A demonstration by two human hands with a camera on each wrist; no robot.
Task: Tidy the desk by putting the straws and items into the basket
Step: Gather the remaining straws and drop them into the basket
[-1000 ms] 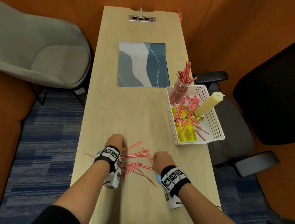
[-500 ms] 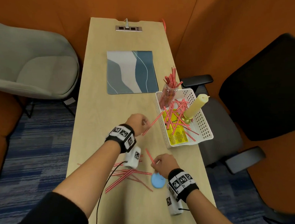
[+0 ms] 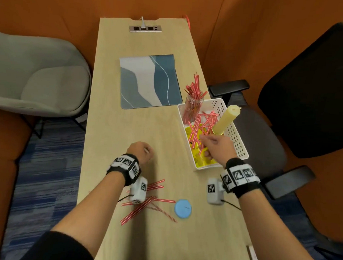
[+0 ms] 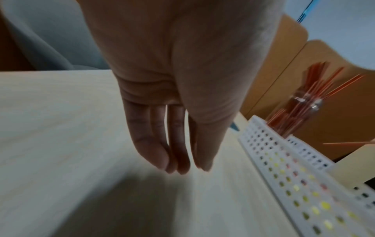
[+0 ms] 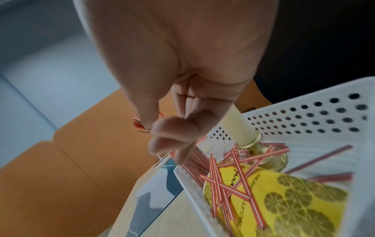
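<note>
Roughly halfway, I'd say: the white perforated plastic basket (image 3: 238, 141) already holds plenty of red-and-white striped paper straws (image 3: 200, 124). A loose pile (image 3: 144, 201) and a round blue disc (image 3: 182, 208) remain on the desk. Right hand (image 3: 215, 148) over the basket, fingers loose, nothing visibly held; left hand (image 3: 140, 151) relaxed, empty.

Seen from the head camera, the view looks steeply down the length of a wooden desk (image 3: 139, 128) from its near end, taking in both forearms and the white basket (image 3: 239, 140) at the desk's right edge. The left wrist camera looks along the left hand (image 4: 178, 80) from close above the desktop, facing the basket's perforated side wall (image 4: 284, 176) and the jar of straws (image 4: 304, 112) behind it. The right wrist camera peers down past the right hand (image 5: 178, 72) from directly over the basket, which appears in all three views.
</note>
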